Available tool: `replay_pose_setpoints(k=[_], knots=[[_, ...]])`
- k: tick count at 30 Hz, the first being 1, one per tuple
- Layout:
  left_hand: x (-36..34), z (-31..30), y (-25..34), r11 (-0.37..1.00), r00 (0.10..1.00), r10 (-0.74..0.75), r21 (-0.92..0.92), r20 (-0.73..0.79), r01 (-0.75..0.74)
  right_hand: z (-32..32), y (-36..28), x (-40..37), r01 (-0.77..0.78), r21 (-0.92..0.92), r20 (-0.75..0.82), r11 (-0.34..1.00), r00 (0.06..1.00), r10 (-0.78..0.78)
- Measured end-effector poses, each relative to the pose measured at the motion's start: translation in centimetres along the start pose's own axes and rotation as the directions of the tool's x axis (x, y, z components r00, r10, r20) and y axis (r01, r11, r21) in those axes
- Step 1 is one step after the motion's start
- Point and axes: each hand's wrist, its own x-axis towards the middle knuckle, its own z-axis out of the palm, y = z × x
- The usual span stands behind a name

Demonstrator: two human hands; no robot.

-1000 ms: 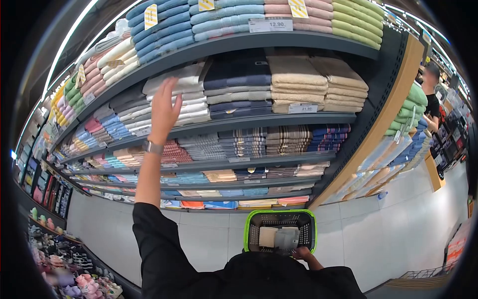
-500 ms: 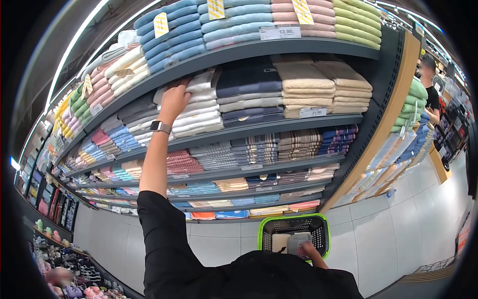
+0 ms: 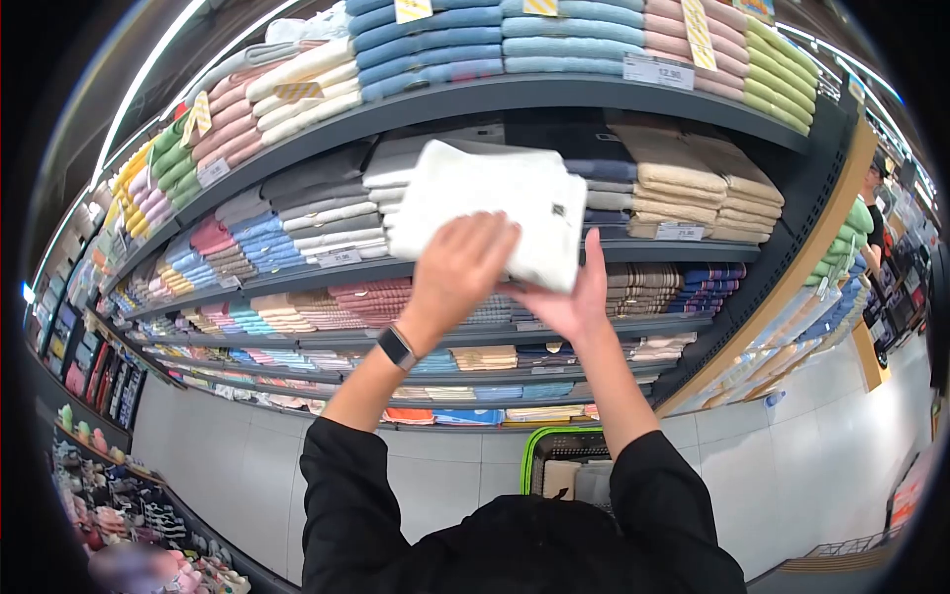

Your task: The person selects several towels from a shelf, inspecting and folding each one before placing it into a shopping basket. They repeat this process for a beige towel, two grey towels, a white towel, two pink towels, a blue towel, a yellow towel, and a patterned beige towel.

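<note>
A folded white towel [image 3: 485,188] with a small dark label is held out in front of the shelf, tilted. My left hand [image 3: 460,262] lies on its near left side, fingers pressed over its face. Under the lower right corner my right hand [image 3: 569,297] holds it, thumb up at the edge and fingers partly hidden beneath. Behind the towel is a shelf row of folded towels, with a white stack [image 3: 386,183] to the left and beige stacks [image 3: 678,178] to the right.
Below me a green-rimmed black basket [image 3: 529,460] holds folded beige and grey pieces, partly covered by my arm and body. Dark shelf edges [image 3: 435,104] run above and below the towel row. Another person [image 3: 873,213] stands at the far right.
The white towel has come off the shelf and out toward me. My left hand has drawn back with it, and my right hand has risen from the basket to hold it too.
</note>
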Motion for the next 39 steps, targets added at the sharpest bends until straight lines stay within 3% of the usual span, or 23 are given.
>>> replay_pose_setpoints(k=[2, 4, 6, 7, 8, 9, 10, 11, 12, 13, 14, 16, 18, 20, 21, 23, 26, 30, 33, 35, 38, 39], knots=[[-1.3, 0.5, 1.5, 0.999, 0.999, -0.011, -0.041, -0.046, 0.009, -1.7, -0.1, 1.0, -0.006, 0.029, -0.043, 1.0, 0.999, 0.007], [-2.1, -0.7, 2.0, 0.998, 0.999, -0.031, -0.05, 0.036, 0.033, -2.5, 0.3, 1.3, -0.038, -0.225, -0.268, 0.974, 0.963, -0.024], [-2.8, -2.2, 2.5, 0.958, 0.977, -0.083, -0.254, 0.196, 0.133, -3.3, 0.5, 0.0, -0.03, -0.165, -0.279, 0.986, 0.96, -0.018], [-3.5, -2.9, 2.3, 0.922, 0.959, -0.154, -0.315, 0.237, 0.226, -4.0, 0.2, -1.0, -0.033, -0.156, -0.279, 0.987, 0.96, -0.012], [-4.7, -3.0, 1.8, 0.921, 0.96, -0.146, -0.32, 0.239, 0.22, -4.6, 0.0, -1.9, -0.028, -0.146, -0.275, 0.989, 0.961, -0.014], [-6.3, -2.6, 1.3, 0.807, 0.913, -0.384, -0.431, 0.135, 0.404, -4.1, -0.1, -3.2, 0.012, -0.154, -0.296, 0.988, 0.953, -0.058], [-7.6, -1.8, 1.2, 0.637, 0.792, -0.606, -0.553, 0.073, 0.538, -4.5, -0.3, -4.3, 0.031, -0.148, -0.304, 0.988, 0.95, -0.076], [-8.4, -0.8, 1.4, 0.635, 0.801, -0.592, -0.562, 0.088, 0.531, -4.8, -0.5, -5.4, 0.01, -0.145, -0.277, 0.989, 0.96, -0.05], [-9.3, 0.2, 1.7, 0.221, 0.666, -0.679, -0.78, 0.308, 0.586, -5.1, -0.7, -6.4, -0.017, -0.147, -0.251, 0.989, 0.968, -0.021], [-10.1, 1.2, 2.4, -0.25, 0.532, -0.644, -0.809, 0.549, 0.532, -5.7, -0.7, -7.4, -0.035, -0.136, -0.291, 0.99, 0.957, -0.006], [-10.7, 1.9, 3.1, -0.257, 0.536, -0.637, -0.808, 0.554, 0.53, -6.6, -0.8, -8.5, -0.028, -0.141, -0.298, 0.99, 0.955, -0.015], [-10.8, 2.4, 4.1, -0.661, 0.445, -0.404, -0.591, 0.799, 0.462, -6.9, -0.8, -10.0, -0.13, -0.285, -0.407, 0.95, 0.914, 0.003], [-10.2, 2.7, 5.2, -0.655, 0.426, -0.427, -0.598, 0.797, 0.463, -6.5, -1.2, -11.7, -0.147, -0.357, -0.404, 0.922, 0.915, -0.011], [-9.4, 2.8, 5.9, -0.505, 0.421, -0.559, -0.696, 0.715, 0.511, -6.6, -2.1, -13.1, -0.194, -0.469, -0.381, 0.862, 0.925, 0.001], [-9.3, 2.8, 6.3, -0.509, 0.424, -0.55, -0.691, 0.72, 0.513, -6.8, -2.5, -13.5, -0.159, -0.525, -0.297, 0.836, 0.955, -0.005], [-9.4, 2.6, 7.0, -0.317, 0.494, -0.608, -0.761, 0.621, 0.566, -6.6, -3.0, -14.4, -0.145, -0.557, -0.318, 0.818, 0.947, -0.048], [-10.1, 2.4, 7.8, -0.24, 0.57, -0.543, -0.764, 0.617, 0.599, -6.0, -3.3, -15.0, -0.144, -0.602, -0.331, 0.785, 0.94, -0.081], [-10.0, 2.3, 8.3, -0.272, 0.592, -0.518, -0.775, 0.617, 0.57, -5.6, -3.2, -15.4, -0.167, -0.642, -0.349, 0.748, 0.932, -0.092], [-9.1, 2.2, 9.2, -0.245, 0.573, -0.608, -0.816, 0.55, 0.523, -5.1, -3.0, -15.9, -0.162, -0.653, -0.343, 0.74, 0.934, -0.098], [-8.2, 1.2, 9.8, -0.154, 0.598, -0.685, -0.885, 0.416, 0.44, -5.1, -2.6, -16.3, -0.168, -0.656, -0.354, 0.736, 0.929, -0.104], [-9.6, 1.2, 9.7, -0.07, 0.619, -0.603, -0.806, 0.503, 0.587, -6.0, -1.8, -17.2, -0.207, -0.588, -0.428, 0.782, 0.9, -0.083], [-10.0, 1.3, 9.7, -0.07, 0.613, -0.607, -0.802, 0.506, 0.593, -6.7, -1.7, -17.7, -0.159, -0.564, -0.36, 0.81, 0.931, -0.067]])
